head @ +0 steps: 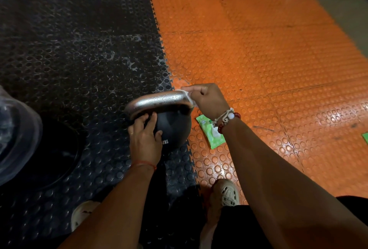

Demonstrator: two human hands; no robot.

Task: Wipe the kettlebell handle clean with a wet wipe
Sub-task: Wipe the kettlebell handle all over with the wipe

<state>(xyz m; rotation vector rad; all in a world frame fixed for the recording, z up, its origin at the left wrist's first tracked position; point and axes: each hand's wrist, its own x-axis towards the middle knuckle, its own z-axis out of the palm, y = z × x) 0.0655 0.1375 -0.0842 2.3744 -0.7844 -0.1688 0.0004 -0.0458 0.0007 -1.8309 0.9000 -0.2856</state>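
A black kettlebell [175, 129] stands on the floor where the black mat meets the orange one. Its silver handle [157, 100] arches over the top and is beaded with droplets. My left hand [144, 139] rests on the ball's left side, fingers spread, fingertips reaching the handle's left leg. My right hand [207, 99] is closed on a white wet wipe [188, 96], pressed against the handle's right bend. Most of the wipe is hidden inside my fist.
A green wet-wipe packet [211, 135] lies on the orange studded mat [258, 59] just right of the kettlebell, under my right wrist. The black studded mat [69, 49] covers the left. A dark round plate [55, 155] lies at left. My shoes [229, 193] are below.
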